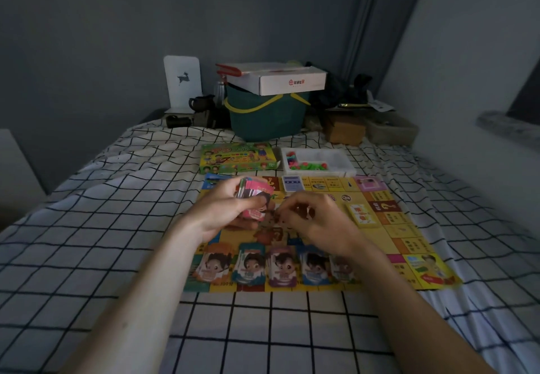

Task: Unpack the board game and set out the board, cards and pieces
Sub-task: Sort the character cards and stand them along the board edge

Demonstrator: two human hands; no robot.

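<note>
The left hand (pixel 225 210) has its fingers curled round a fanned stack of pink-backed cards (pixel 254 198). The right hand (pixel 315 218) pinches at that stack's lower edge, fingers narrow. Beneath them the yellow board (pixel 409 245) lies flat on the checked bed (pixel 117 227), five character card piles (pixel 280 267) along its near edge. Beyond it sit the green game box (pixel 238 157) and a white tray of pieces (pixel 317 161); the print is too blurred to read.

I'm looking at a home bedroom: a bed (pixel 117 227) under a white sheet with a black grid fills the view, hemmed in by grey walls (pixel 87 23). At the far end sit household odds and ends: a green basket (pixel 266 116) with a white carton (pixel 280 78) on top, a small jug (pixel 200 102) to its left and a deer-print panel (pixel 182 81).
</note>
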